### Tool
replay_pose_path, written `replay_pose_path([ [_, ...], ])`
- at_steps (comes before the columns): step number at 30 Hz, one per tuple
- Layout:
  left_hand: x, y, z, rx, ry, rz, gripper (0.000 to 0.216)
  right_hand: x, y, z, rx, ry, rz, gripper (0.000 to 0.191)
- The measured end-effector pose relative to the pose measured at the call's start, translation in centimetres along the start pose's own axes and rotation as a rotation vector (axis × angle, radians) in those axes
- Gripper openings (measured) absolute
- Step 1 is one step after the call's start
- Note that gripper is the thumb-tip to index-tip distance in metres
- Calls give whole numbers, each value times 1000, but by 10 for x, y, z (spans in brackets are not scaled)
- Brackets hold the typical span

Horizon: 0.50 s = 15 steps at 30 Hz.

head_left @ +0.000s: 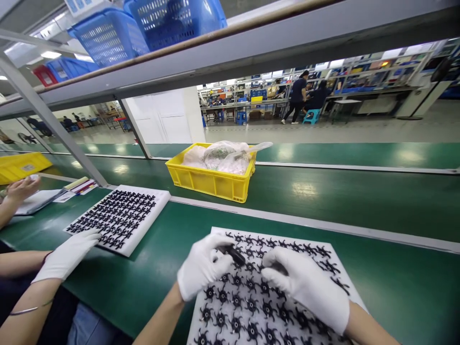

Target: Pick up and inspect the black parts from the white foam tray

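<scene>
A white foam tray lies on the green bench in front of me, covered with several small black star-shaped parts. My left hand, in a white glove, is closed around a small dark cylindrical piece above the tray's upper part. Just to its right my right hand, also gloved, rests curled on the tray with its fingers pressed onto the parts; what it holds, if anything, is hidden.
A co-worker's gloved hand touches a second white tray of black parts at my left. A yellow crate with plastic bags sits on the green conveyor. Blue baskets stand on the overhead shelf. People work in the background.
</scene>
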State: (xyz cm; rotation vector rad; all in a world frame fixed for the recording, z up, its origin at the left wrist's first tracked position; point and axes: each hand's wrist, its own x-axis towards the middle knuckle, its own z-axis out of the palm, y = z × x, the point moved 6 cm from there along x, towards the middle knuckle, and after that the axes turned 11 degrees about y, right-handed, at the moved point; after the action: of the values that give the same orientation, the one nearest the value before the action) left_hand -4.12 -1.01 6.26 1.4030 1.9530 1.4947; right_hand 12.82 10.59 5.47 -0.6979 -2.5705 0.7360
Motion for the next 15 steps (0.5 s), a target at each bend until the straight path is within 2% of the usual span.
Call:
replay_pose_path([
  [2,3,-2,-22,70,36,34,27,-4,10,-19,21,33,56,30],
  [4,1,-10,-34,151,17,61,30,-13,25,-35,1,77,120,34],
  [6,-3,-22,-34,214,-33,59,30,-28,45,-44,-7,110,196,36],
  [9,-11,-43,-27,288,-74,49,29,-62,76,-43,10,127,326,38],
  [12,-18,-59,-25,374,-41,76,28,-100,99,-42,13,194,436,37],
  [15,-21,-68,-22,478,-2,134,25,-135,104,-50,11,312,468,32],
])
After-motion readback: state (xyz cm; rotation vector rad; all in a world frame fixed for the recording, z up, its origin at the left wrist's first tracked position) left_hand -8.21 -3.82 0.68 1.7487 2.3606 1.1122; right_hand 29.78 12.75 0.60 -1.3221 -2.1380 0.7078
